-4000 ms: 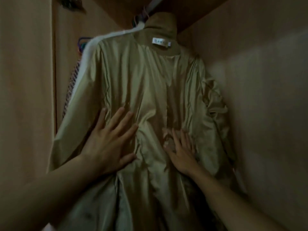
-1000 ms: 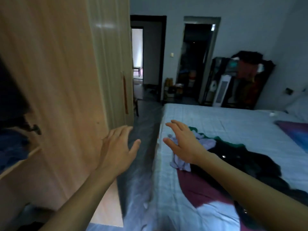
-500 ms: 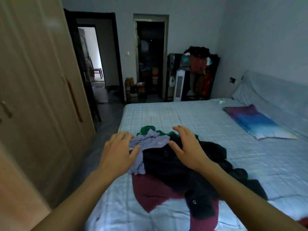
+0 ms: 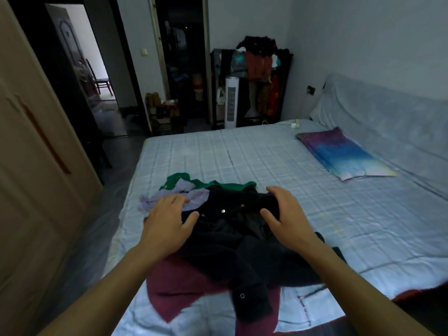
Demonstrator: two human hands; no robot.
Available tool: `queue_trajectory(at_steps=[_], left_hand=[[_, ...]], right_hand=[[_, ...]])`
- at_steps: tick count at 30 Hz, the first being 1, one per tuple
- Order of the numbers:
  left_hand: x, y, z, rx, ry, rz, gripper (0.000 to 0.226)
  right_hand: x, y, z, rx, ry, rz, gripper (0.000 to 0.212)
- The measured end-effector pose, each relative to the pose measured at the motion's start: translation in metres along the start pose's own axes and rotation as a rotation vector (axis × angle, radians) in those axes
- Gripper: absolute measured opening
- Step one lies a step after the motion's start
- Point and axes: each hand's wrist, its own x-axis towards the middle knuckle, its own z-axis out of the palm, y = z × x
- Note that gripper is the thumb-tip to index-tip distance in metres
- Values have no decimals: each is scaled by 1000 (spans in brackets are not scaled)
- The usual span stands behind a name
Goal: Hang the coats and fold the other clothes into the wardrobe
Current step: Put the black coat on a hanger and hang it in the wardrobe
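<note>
Since half a second ago we are bringing both hands down from above the pile onto the clothes, which in our judgement means the hung coat is done and the next garment is being picked. Going left to right, the wardrobe (image 4: 36, 166) is standing beside the bed (image 4: 266, 154), our left hand (image 4: 167, 221) is spreading open-fingered across the lilac garment (image 4: 194, 198) and the edge of the black coat (image 4: 237, 229), and our right hand (image 4: 286, 214) is curving, fingers apart and gripping nothing yet, over the coat's collar. The coat is lying under and between both hands on the maroon garment (image 4: 184, 287).
</note>
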Motion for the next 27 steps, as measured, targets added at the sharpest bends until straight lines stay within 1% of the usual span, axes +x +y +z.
queue_trajectory(at_steps=[5,10,16,19,22,24,27], left_hand=[[63,-8,47,-98,-27,50,33],[112,-20,85,-161,-52,39,42],[144,-45,110,-179,-109,-8,41],[157,-54,119,-183,-114,-13,38],[167,-55,129,-180,-86,-30,29],[172,-55,137,-174,-63,-79,24],[173,-56,149,-165,-20,-211,21]], right_hand=[[32,27,3,-87,28,41,56],[78,33,11,-152,0,49,56],[119,53,29,-144,-35,72,52],[137,74,34,-131,-57,85,52],[157,97,43,-102,-87,67,52],[170,113,52,-75,-115,46,53],[192,142,69,-31,-208,1,54]])
